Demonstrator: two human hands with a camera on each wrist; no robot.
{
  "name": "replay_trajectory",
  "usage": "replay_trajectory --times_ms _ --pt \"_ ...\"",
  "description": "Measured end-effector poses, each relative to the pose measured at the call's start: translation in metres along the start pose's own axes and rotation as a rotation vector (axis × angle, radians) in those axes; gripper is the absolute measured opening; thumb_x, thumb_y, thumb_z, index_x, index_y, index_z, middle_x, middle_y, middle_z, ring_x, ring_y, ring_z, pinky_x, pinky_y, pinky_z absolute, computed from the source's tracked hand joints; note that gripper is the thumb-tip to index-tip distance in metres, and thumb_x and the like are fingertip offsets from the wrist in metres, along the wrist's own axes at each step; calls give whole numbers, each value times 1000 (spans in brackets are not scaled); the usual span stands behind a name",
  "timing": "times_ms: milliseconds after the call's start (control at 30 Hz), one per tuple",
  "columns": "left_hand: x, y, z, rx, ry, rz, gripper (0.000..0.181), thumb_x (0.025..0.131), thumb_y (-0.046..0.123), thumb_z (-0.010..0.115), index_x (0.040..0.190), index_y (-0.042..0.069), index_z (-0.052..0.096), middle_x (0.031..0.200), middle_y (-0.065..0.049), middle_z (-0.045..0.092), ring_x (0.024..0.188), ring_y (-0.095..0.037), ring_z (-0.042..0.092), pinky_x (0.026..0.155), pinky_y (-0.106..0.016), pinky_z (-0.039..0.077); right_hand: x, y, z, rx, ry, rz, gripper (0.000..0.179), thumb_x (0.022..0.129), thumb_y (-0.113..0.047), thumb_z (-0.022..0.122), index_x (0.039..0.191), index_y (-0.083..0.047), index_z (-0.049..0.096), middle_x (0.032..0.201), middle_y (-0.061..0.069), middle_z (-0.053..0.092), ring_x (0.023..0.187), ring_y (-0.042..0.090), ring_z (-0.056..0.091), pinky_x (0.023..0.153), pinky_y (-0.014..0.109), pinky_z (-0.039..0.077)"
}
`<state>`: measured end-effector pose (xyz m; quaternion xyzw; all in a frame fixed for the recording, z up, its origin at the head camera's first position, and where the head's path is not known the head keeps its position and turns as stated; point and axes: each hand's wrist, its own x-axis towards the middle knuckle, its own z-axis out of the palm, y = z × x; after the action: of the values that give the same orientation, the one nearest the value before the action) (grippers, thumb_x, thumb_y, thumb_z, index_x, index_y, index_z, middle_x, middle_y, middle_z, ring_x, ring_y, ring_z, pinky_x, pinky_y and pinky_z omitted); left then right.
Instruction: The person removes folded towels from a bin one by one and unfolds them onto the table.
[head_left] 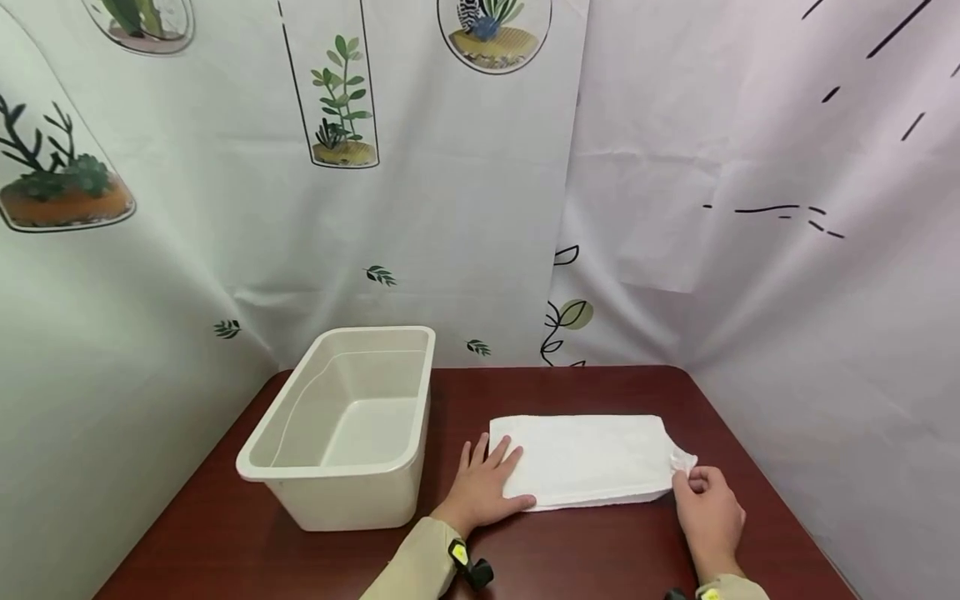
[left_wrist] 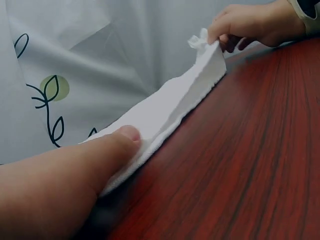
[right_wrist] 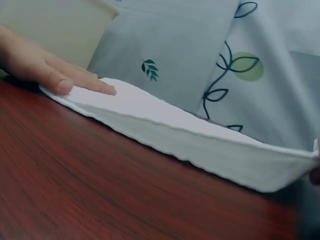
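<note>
A: What's looking risky?

B: The folded white cloth [head_left: 585, 458] is lying on the desk [head_left: 585, 550], with the cream tub [head_left: 352, 504] standing apart at its nine o'clock. Its crumpled corner [head_left: 682, 461], at three o'clock, is being held above the desk, so I'm judging that a harder tug from the right hand [head_left: 708, 510] could be creasing or skewing the layers, especially if the left hand [head_left: 482, 490] is letting its end slide.

A: How are the hands working?

B: The left is spreading its fingers wide, resting them flat on the cloth between eight and nine o'clock. The right is curling narrowly between three and four o'clock, pinching that corner.

A: How firmly?

B: I'm not able to tell; the right wrist view is barely catching that hand.
</note>
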<state>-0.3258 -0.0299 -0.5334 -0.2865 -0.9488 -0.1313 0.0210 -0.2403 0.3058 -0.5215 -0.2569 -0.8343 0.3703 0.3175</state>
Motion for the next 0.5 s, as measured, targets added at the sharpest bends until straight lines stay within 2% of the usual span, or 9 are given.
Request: replay_trajectory --times_ms 167,367,500 --pt "1 -2 2 10 -18 -13 103 79 92 40 160 29 32 167 0 23 155 -37 7 119 -64 7 1 6 -10 -95 -106 54 30 91 -24 60 106 1 56 89 19 70 88 42 62 93 60 28" --pt "2 -3 3 -1 -16 1 105 78 92 41 160 28 31 167 -1 22 155 -38 7 119 -65 6 4 12 -14 -134 -112 76 47 90 -26 64 123 3 47 90 18 70 96 45 60 97 61 25" --pt "1 -3 2 -14 -17 14 103 79 91 42 160 28 31 168 -1 22 155 -38 7 118 -65 5 7 16 -15 -129 -112 77 45 91 -25 63 125 1 47 96 20 72 100 45 60 98 62 24"
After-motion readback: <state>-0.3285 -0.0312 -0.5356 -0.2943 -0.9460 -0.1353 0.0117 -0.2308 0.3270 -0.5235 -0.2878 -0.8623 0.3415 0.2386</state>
